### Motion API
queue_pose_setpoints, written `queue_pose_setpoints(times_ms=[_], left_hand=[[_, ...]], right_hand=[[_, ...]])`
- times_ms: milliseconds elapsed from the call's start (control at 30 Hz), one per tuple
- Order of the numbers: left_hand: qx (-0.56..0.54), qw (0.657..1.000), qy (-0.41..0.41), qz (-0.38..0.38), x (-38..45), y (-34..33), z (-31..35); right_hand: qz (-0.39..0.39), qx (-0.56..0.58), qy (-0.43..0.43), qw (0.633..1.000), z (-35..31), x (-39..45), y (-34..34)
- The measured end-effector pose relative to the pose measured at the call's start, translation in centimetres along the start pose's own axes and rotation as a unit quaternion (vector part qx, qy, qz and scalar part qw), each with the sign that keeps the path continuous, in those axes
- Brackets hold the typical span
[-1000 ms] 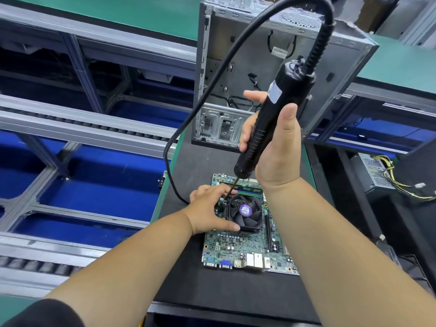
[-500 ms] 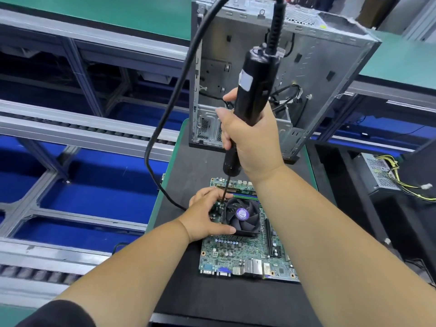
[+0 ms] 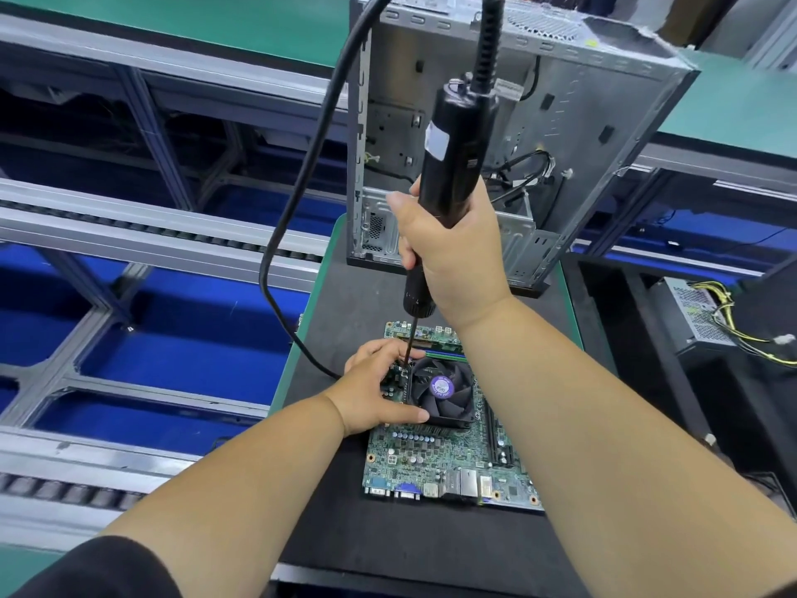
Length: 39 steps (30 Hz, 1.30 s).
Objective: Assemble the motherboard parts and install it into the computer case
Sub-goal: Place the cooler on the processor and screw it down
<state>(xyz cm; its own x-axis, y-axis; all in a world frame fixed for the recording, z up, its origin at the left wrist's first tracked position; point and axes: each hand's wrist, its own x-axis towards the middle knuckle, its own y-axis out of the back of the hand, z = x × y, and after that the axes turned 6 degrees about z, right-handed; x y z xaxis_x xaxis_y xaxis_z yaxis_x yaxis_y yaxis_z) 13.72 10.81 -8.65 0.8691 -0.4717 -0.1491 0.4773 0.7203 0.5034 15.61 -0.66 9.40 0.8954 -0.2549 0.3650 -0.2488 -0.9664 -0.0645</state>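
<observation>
Black power-screwdriver cord (image 3: 302,174) cut off at the top edge. Bit tip hidden behind left fingers. Green rectangular motherboard (image 3: 435,459) flat on dark mat (image 3: 345,295), in front of open grey metal computer case (image 3: 560,135). Right hand (image 3: 453,252) wrapped round upright black electric screwdriver (image 3: 448,166). Left hand (image 3: 379,390) gripping black square cooler fan (image 3: 442,392), thumb along near edge.

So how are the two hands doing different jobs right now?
The right hand is raised and grips the electric screwdriver upright; the left hand is low on the motherboard, its fingers curled round the fan cooler. The right hand touches only the tool, the left only the cooler. Both work at the same cooler corner.
</observation>
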Motion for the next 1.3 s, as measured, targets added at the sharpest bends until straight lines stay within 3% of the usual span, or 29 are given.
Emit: queue_pose_setpoints(times_ms=[667,1000,1300], left_hand=[[-0.006,1.000,-0.006,-0.006,0.1,-0.1,-0.3],[-0.008,1.000,-0.004,-0.005,0.0,-0.1,-0.3],[0.011,1.000,-0.003,0.004,0.0,-0.3,-0.3]], right_hand=[[0.008,0.038,-0.026,0.999,0.4,0.2,1.2],[-0.201,0.045,-0.034,0.978,-0.2,0.5,0.4],[0.003,-0.026,-0.039,0.999,-0.2,-0.3,-0.6]])
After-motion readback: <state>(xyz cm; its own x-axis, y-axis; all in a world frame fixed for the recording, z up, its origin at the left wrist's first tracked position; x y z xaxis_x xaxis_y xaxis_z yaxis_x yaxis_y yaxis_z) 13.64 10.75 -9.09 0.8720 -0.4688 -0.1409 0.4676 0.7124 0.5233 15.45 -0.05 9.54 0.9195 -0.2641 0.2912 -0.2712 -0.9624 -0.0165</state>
